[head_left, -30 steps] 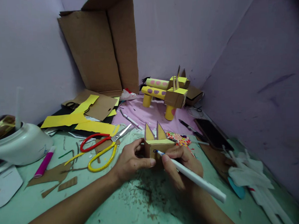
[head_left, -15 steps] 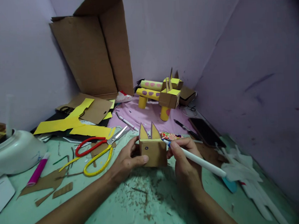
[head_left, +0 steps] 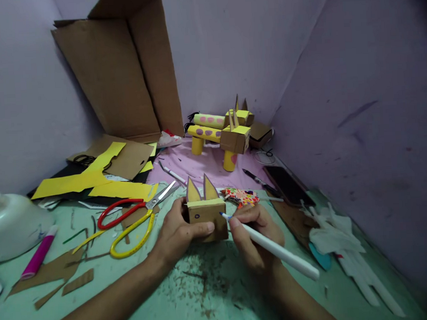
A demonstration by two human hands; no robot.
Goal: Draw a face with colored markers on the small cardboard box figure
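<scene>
The left hand (head_left: 176, 233) had its grip pinching a small cardboard box (head_left: 209, 214) with pointy ears (head_left: 211, 189), right of the scissors (head_left: 153, 202) on the desk (head_left: 171, 305). The right hand (head_left: 252, 252) pinched a white pen (head_left: 286, 255), blue tip at the box's front.

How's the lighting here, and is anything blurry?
Head view: dim light, the top right corner nearly black; head view: the rounded white pot at the left edge looks soft; head view: the drawn ring on the small brown cardboard box can be made out.
</scene>
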